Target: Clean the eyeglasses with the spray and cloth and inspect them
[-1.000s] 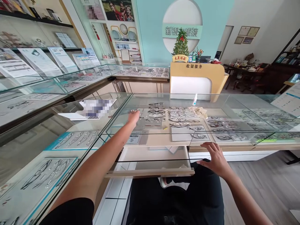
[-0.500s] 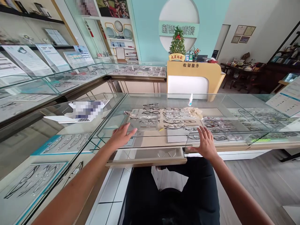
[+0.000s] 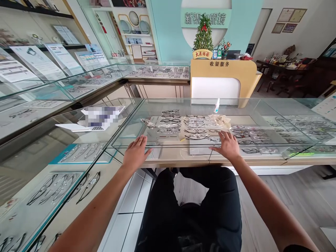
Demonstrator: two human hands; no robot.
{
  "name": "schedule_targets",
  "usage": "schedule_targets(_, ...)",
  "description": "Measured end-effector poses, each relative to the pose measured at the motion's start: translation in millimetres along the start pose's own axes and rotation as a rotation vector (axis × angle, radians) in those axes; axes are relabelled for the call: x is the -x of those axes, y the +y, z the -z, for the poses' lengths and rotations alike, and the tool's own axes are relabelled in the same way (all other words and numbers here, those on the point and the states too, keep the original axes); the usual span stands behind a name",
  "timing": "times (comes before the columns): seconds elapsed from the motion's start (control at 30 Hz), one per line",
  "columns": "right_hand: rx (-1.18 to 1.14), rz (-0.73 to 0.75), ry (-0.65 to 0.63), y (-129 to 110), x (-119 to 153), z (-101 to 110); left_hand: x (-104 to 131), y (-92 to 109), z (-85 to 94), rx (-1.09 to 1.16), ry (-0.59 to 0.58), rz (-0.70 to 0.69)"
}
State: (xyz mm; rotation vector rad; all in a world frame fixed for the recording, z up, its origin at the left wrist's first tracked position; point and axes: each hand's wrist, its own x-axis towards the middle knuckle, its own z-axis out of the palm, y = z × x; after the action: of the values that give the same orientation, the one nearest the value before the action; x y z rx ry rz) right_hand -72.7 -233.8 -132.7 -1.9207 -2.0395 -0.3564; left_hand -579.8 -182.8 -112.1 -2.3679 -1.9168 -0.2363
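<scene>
My left hand is at the near edge of the glass display case, fingers stretched forward and holding nothing. My right hand lies at the same edge farther right, thumb pointing left, also with nothing in it. Between and beyond the hands are rows of eyeglasses. A single pair of glasses sits at the left of these rows. A crumpled beige cloth is beyond my right hand, with a small white bottle behind it.
An open white box lies on the left counter. Trays of glasses show under the left glass. A wooden cashier desk with a plant stands ahead. My legs are below the case edge.
The open drawer under the case, with a pair of glasses in it, is no longer seen pulled out. Both hands have shifted slightly, and the view has tilted down a little.
</scene>
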Motion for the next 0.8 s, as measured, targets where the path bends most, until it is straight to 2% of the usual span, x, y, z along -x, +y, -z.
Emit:
schedule_targets(0.3, -0.017, -0.003, -0.044, -4, -3, 9, 2, 12, -4.3, 0.096, 0.088, 0.088)
schedule_targets(0.63, -0.044, -0.028, -0.05, -12, -1, 8, 0, 6, -20.1, 0.062, 0.155, 0.113)
schedule_targets(0.8, -0.12, 0.002, -0.065, -8, 6, 14, 2, 5, -21.4, 0.046, 0.176, 0.106)
